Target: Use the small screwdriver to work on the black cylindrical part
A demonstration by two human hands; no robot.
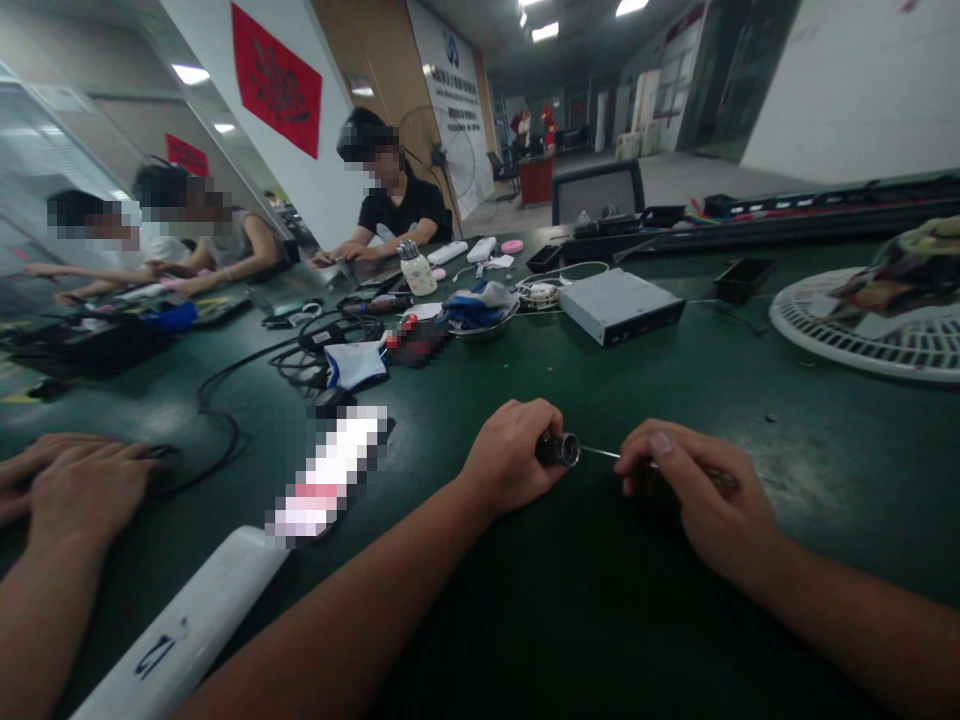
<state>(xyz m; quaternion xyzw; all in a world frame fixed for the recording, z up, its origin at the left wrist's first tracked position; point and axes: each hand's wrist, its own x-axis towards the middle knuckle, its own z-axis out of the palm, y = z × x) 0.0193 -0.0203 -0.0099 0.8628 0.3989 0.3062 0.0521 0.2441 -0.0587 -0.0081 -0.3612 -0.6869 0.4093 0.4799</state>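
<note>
**Screwdriver [600,453] set against small dark cylinder [557,450], both hands closed**

In the head view, the person's left hand [506,458] is closed around the small dark cylinder, holding it just above the dark green workbench [480,395]. The right hand [697,490] grips the screwdriver's handle in curled fingers, with the slim steel shaft reaching across to the cylinder's end. To the left, another person's hands [79,480] rest on the bench near a black cable [201,400]. A long white bar [187,630] and a pixelated object [330,475] lie between them. Farther off sit a grey metal drive box [619,305] and a white round fan grille [847,325].
</note>
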